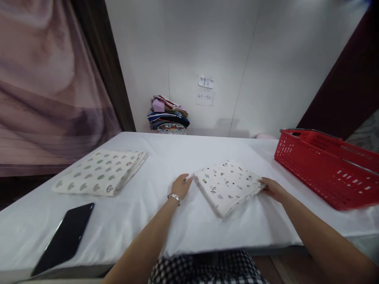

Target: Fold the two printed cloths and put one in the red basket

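A small folded white cloth with little printed figures [226, 185] lies on the white table [183, 221] in front of me. My left hand [181, 185], with a bracelet at the wrist, rests flat beside the cloth's left corner, fingers stretched out and touching its edge. My right hand [272, 188] lies at the cloth's right corner, fingers reaching under or against the edge; whether it grips the cloth is unclear.
A second folded cloth with green prints [102, 172] lies at the left. A black phone [66, 236] sits near the front left edge. A red plastic basket [328, 165] stands at the right. A pile of folded clothes [168, 114] leans against the back wall.
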`<control>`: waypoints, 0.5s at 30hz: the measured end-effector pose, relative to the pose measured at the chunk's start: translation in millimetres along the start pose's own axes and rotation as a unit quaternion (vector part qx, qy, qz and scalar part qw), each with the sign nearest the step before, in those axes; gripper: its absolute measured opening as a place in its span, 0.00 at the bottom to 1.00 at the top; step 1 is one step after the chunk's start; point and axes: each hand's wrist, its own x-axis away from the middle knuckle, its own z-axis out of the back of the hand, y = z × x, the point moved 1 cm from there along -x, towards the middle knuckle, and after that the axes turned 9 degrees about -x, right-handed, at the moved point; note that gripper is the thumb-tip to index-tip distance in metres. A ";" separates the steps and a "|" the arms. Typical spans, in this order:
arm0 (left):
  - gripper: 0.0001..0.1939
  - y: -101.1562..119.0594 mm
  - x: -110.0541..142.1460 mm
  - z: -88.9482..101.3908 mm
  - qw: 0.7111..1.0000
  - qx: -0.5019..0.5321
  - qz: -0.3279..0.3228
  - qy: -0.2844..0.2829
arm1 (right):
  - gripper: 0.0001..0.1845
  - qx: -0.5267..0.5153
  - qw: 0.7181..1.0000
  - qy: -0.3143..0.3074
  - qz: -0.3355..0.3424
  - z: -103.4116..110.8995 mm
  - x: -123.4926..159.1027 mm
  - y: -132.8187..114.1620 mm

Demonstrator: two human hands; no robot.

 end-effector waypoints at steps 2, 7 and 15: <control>0.25 14.1 -10.8 -1.1 0.998 -0.028 0.012 -0.046 | 0.09 -0.018 1.000 -0.010 -0.012 -1.3 3.0 -2.1; 0.27 43.7 -47.3 -14.2 0.985 -0.096 0.015 -0.143 | 0.10 -0.056 0.996 -0.049 -0.042 -5.9 11.9 -10.3; 0.17 41.6 -61.7 -4.2 0.974 -0.107 0.026 -0.195 | 0.36 -0.037 0.999 -0.025 -0.014 -9.6 -6.9 -30.7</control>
